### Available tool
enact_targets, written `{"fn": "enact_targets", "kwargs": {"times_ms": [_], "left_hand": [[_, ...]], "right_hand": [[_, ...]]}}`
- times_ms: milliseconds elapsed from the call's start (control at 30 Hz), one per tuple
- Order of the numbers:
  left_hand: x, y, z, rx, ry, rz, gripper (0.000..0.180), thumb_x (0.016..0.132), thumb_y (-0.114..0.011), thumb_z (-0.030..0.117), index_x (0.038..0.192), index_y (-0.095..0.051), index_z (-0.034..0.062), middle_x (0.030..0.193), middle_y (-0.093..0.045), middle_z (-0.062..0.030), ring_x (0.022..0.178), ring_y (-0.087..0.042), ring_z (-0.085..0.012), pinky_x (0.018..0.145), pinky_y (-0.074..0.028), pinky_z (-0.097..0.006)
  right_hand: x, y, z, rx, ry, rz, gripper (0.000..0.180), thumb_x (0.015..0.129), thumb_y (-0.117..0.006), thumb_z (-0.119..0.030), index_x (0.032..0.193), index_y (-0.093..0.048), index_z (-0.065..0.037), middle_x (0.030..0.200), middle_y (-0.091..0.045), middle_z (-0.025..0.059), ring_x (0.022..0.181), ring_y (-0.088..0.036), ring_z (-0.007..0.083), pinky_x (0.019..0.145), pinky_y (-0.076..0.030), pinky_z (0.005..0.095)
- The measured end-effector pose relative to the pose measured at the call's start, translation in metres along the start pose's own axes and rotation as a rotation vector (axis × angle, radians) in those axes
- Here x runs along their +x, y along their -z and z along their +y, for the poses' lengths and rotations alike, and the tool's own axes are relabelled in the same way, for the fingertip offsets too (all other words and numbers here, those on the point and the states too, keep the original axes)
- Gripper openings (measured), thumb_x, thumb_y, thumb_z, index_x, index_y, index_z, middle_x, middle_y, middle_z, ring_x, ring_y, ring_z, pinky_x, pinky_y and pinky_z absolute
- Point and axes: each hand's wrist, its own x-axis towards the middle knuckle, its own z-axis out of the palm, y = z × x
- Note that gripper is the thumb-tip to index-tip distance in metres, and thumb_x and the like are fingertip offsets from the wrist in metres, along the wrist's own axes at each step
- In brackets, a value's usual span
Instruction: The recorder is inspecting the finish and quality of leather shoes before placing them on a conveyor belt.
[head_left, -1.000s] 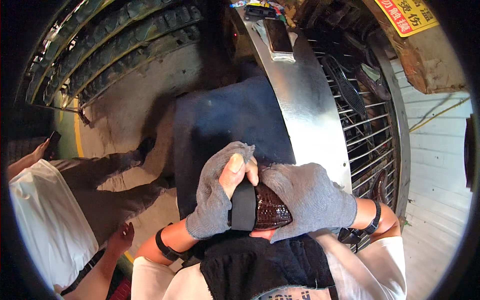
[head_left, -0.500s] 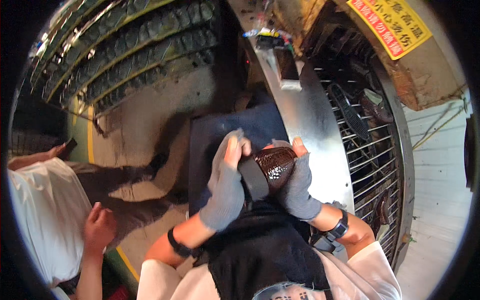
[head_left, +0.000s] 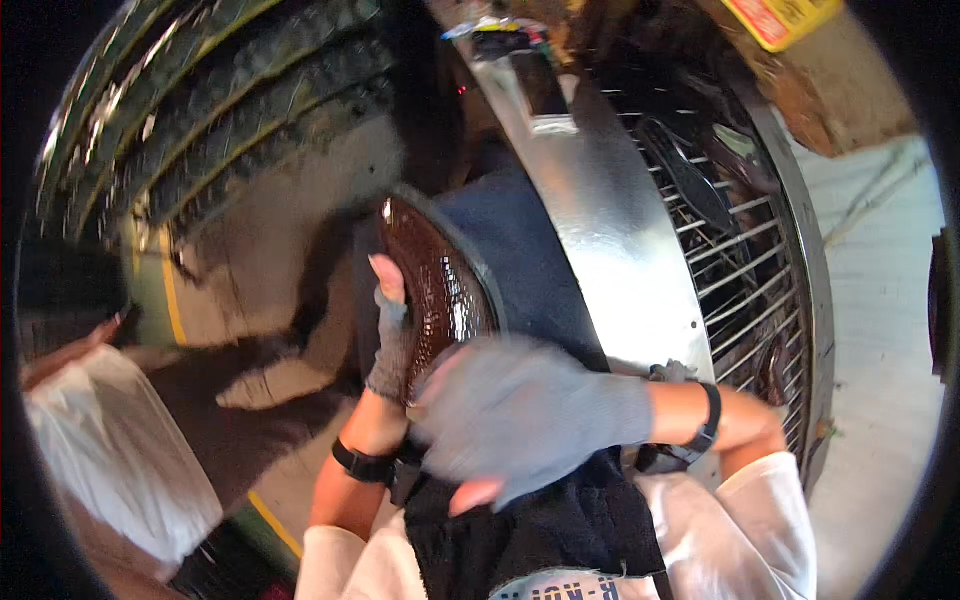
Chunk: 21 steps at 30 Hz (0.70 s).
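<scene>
A glossy dark brown shoe (head_left: 440, 275) with a woven or scale-like texture lies lengthwise before me, its toe pointing away and slightly left. A dark sole edge shows along its right side. My left hand (head_left: 390, 335), in a grey fingerless glove, grips the shoe from the left with the thumb against the upper; its other fingers are hidden underneath. Over the shoe's rear end is my right hand (head_left: 530, 415), also in a grey glove and smeared by motion. It covers the heel and opening, and its finger positions do not show clearly.
A shiny metal ledge (head_left: 625, 270) runs along the right, beside a metal-barred conveyor (head_left: 745, 270) carrying shoes. Behind my hands is a dark blue surface (head_left: 535, 260). Racks of dark shoe-shaped items (head_left: 240, 110) stand far left. Another person in a white shirt (head_left: 130, 450) is at left.
The shoe has turned from end-on between both hands to lengthwise, toe away. My right hand has moved from its right side to over its rear. The view has shifted slightly.
</scene>
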Motion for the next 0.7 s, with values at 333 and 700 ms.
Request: {"fn": "enact_targets", "kwargs": {"times_ms": [333,700], "left_hand": [[-0.031,-0.032,0.011,0.075,-0.035,-0.1,0.104,0.085,-0.051,0.094,0.134,-0.058,0.0026,0.108,-0.071,-0.0098,0.093,-0.073,-0.0232,0.083,-0.064,-0.037],[-0.076,-0.081,0.025,0.277,-0.326,-0.137,0.088,0.099,-0.073,0.06,0.161,-0.04,0.0066,0.155,-0.054,-0.0127,0.14,-0.058,-0.0275,0.118,-0.049,-0.041]], "right_hand": [[-0.061,-0.007,0.015,0.774,-0.953,0.388,0.035,0.104,-0.072,-0.036,0.118,-0.059,-0.007,0.101,-0.053,-0.0007,0.094,-0.052,0.0114,0.086,-0.047,0.0287],[0.019,0.016,-0.002,0.125,-0.48,0.563,0.1,0.089,-0.087,-0.023,0.168,-0.03,-0.001,0.149,-0.058,0.0271,0.135,-0.064,0.0426,0.111,-0.052,0.0454]]}}
